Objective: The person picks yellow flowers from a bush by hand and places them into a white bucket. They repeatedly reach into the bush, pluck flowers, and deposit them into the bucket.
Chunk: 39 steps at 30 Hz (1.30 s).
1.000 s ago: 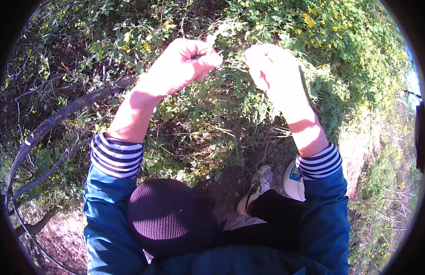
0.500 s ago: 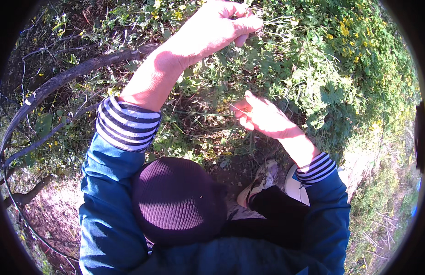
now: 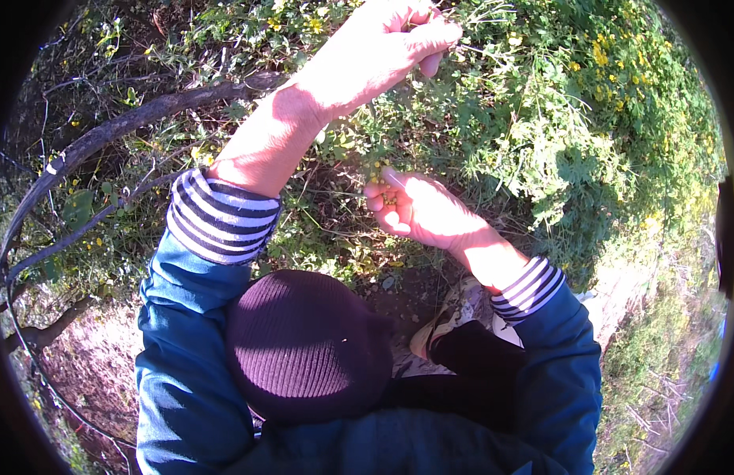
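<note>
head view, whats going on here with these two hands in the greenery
A person in blue fabric sleeves with black-and-white striped cuffs is handling bits of low, leafy green plants. The bare right hand has its fingers curled around small yellow flower heads. The bare left hand is farther out, fingertips pinched together beside thin green stems; whether it grips any is unclear.

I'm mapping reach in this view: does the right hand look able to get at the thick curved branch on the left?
Probably not directly: the left forearm seems to cross the way to the branch, and the right hand holds what look like yellow blossoms.
</note>
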Each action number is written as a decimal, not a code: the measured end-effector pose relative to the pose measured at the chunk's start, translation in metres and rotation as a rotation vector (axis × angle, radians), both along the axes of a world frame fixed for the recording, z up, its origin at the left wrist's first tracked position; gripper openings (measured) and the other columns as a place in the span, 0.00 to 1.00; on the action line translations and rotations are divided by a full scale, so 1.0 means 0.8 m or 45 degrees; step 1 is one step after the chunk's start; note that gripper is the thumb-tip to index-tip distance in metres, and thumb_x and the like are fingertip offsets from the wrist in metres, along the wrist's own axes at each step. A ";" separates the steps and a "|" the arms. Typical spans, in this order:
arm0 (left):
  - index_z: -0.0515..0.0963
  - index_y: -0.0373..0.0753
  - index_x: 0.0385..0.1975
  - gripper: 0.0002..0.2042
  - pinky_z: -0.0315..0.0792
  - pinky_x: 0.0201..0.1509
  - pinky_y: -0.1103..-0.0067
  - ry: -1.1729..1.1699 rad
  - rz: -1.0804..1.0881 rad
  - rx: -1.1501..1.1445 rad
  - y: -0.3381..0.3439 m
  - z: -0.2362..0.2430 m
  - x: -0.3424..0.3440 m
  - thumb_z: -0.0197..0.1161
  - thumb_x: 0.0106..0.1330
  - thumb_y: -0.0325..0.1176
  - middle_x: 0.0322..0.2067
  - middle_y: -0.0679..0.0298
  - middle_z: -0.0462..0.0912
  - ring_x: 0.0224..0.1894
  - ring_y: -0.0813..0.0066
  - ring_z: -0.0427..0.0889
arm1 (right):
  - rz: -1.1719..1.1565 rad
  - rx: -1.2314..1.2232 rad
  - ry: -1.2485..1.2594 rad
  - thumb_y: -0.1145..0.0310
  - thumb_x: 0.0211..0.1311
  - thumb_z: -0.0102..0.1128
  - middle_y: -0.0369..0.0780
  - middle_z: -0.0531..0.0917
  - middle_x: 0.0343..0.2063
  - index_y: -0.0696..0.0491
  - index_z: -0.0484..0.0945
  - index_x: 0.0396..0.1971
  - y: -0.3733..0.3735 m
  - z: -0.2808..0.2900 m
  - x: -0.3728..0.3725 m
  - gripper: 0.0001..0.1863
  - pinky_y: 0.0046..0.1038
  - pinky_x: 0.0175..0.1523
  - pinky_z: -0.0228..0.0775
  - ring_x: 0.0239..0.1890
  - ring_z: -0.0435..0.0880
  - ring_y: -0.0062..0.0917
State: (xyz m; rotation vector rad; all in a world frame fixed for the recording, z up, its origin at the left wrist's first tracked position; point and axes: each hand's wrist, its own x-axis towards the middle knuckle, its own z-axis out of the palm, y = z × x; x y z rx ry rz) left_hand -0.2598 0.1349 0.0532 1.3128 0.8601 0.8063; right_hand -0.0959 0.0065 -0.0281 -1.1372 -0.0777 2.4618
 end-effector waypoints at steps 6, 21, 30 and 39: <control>0.70 0.44 0.12 0.19 0.56 0.23 0.84 0.186 0.118 0.200 -0.009 -0.014 -0.006 0.71 0.55 0.45 0.14 0.78 0.64 0.19 0.89 0.61 | 0.155 0.447 -0.033 0.62 0.70 0.45 0.33 0.73 0.26 0.54 0.71 0.34 0.020 0.010 0.063 0.11 0.18 0.29 0.63 0.24 0.68 0.16; 0.63 0.32 0.61 0.26 0.74 0.37 0.82 0.185 -0.596 -0.231 -0.020 -0.062 0.030 0.56 0.68 0.41 0.23 0.67 0.78 0.28 0.81 0.79 | 0.209 0.829 -0.384 0.60 0.69 0.43 0.30 0.70 0.17 0.52 0.72 0.27 0.079 0.074 0.120 0.15 0.14 0.18 0.54 0.15 0.64 0.12; 0.82 0.40 0.28 0.07 0.63 0.22 0.86 -0.049 -0.215 -0.375 -0.029 -0.099 0.034 0.65 0.61 0.36 0.18 0.75 0.74 0.20 0.89 0.67 | 0.288 0.741 -0.472 0.52 0.71 0.43 0.30 0.68 0.16 0.54 0.73 0.27 0.082 0.068 0.104 0.21 0.15 0.19 0.55 0.15 0.64 0.13; 0.79 0.41 0.27 0.08 0.59 0.23 0.87 0.206 -0.276 -0.250 -0.034 -0.085 0.040 0.64 0.63 0.38 0.17 0.76 0.70 0.19 0.89 0.64 | 0.191 0.912 -0.758 0.62 0.68 0.51 0.31 0.72 0.20 0.55 0.73 0.33 0.079 0.055 0.084 0.11 0.14 0.19 0.58 0.17 0.66 0.10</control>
